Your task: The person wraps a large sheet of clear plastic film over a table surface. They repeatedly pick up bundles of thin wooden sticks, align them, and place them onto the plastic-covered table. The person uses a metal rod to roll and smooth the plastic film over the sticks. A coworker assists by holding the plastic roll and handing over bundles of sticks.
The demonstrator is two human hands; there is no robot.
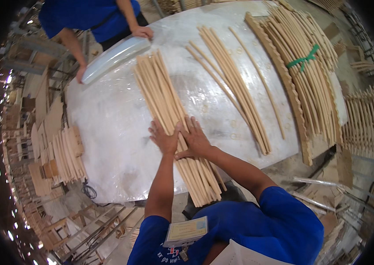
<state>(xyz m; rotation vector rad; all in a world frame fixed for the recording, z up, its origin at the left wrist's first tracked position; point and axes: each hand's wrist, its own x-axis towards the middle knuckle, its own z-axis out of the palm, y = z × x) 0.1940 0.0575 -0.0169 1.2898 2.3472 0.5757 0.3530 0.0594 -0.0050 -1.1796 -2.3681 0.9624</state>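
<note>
A bundle of long, pale wooden sticks (pixel 158 88) lies lengthwise in front of me on the plastic-covered table (pixel 112 137), its near ends sticking out over the edge toward my body. My left hand (pixel 165 139) rests along the bundle's left side, fingers spread. Against the right side and top of the same sticks lies my right hand (pixel 196 141), its fingers also stretched apart and its thumb reaching across them. The two hands nearly meet over the bundle. How far the fingertips reach down its sides is hard to see.
More loose sticks (pixel 235 84) lie to the right, with a single stick (pixel 260 81) beyond. At the far right is a stick stack with a green tie (pixel 302 59), beside a wavy-edged cardboard strip (pixel 280 84). Across the table, a co-worker's hands (pixel 143 32) hold a clear film roll (pixel 116 57).
</note>
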